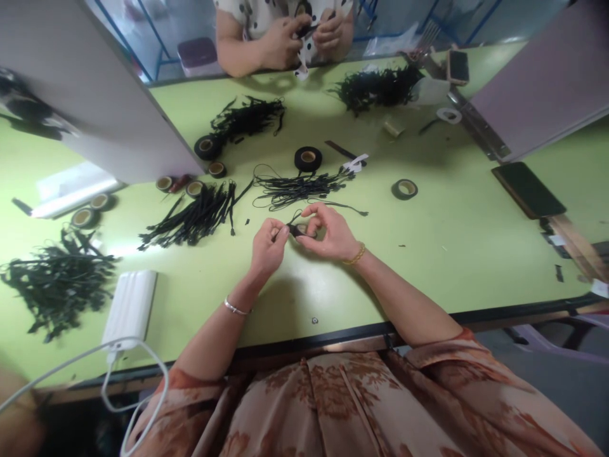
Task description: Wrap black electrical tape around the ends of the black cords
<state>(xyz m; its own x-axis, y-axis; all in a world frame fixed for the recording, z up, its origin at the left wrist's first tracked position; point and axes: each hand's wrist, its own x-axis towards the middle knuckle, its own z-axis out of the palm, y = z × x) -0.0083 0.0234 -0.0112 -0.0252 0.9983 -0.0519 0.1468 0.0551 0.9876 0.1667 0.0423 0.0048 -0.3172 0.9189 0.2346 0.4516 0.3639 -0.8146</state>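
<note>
My left hand [268,246] is closed, thumb and forefinger pinching a thin black cable [294,217] whose loop rises above the fingertips. My right hand [335,235] curls around a small roll of black tape [299,231], its side facing up and partly covered by the fingers. Both hands meet just above the green table, with the tape touching the cable between them. Right behind the fingers lies a loose bunch of thin black cables [304,188]. To the left sits a neater pile of black cables [195,216].
Tape rolls stand around, one black [308,158] behind the bunch and another [405,188] at right. A white power bank [129,308] with a cord lies left, near a cable heap [59,279]. A phone [529,189] rests right. Across the table, a person's hands [304,38] hold something dark.
</note>
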